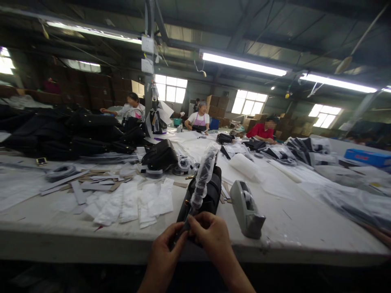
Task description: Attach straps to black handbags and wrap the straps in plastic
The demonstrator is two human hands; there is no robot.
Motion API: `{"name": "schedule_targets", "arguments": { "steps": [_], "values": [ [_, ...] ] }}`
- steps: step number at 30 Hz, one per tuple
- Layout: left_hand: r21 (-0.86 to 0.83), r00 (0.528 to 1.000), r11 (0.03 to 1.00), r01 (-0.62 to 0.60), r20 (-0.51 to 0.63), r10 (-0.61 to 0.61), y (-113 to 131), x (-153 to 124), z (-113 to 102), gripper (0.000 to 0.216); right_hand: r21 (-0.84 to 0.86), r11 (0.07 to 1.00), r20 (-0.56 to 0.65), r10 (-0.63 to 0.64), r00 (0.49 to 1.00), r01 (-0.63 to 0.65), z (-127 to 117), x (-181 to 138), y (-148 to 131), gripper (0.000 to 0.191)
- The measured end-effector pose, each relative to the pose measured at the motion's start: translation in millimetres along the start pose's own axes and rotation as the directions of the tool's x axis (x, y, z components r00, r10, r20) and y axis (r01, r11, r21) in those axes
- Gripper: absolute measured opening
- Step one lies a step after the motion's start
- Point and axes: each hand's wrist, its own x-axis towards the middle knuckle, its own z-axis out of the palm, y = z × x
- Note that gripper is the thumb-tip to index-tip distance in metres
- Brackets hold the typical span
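Observation:
A black handbag (210, 191) lies at the near edge of the long white worktable (299, 219). Its handle (203, 175) is wrapped in clear plastic and sticks up over the bag. My left hand (166, 248) and my right hand (210, 234) meet at the near end of the bag. Both are closed in a pinch on the bottom end of the wrapped handle, where a small metal fitting shows between the fingertips.
A grey tape dispenser (246, 207) stands just right of the bag. Thin white plastic sheets (137, 201) and card strips (88, 181) lie to the left. Black bags (76, 134) are stacked at the far left. Three other people work at the table's far end.

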Motion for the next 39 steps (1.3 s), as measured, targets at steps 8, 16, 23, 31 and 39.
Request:
{"name": "schedule_targets", "arguments": {
  "steps": [8, 16, 23, 31, 39],
  "values": [
    [0.033, 1.000, 0.999, -0.007, 0.000, 0.007, -5.7, -2.5, -0.6, 0.030, -0.070, 0.995, 0.019, 0.075, 0.997, -0.074, -9.8, 4.3, 3.7, 0.032],
    [-0.233, 0.975, 0.950, 0.209, 0.123, -0.184, -1.1, -1.6, -6.4, 0.038, 0.301, 0.945, 0.257, 0.051, 0.965, -0.130, -16.0, 3.3, 43.7, 0.039],
    [-0.387, 0.904, 0.821, 0.419, 0.258, -0.340, 6.0, -3.6, -3.5, 0.048, 0.406, 0.900, 0.176, 0.092, 0.980, -0.157, -9.8, -8.6, 48.5, 0.039],
    [-0.277, 0.931, 0.896, 0.347, 0.219, -0.292, 4.9, 0.4, 4.2, 0.056, 0.213, 0.976, -0.033, 0.043, 0.999, -0.035, 16.2, -10.7, 25.9, 0.024],
    [-0.261, 0.865, 0.840, 0.475, 0.315, -0.391, 10.8, -4.5, 3.3, 0.056, 0.079, 0.996, -0.037, 0.039, 0.999, -0.036, 20.1, -5.6, 19.8, 0.026]
  ]
}}
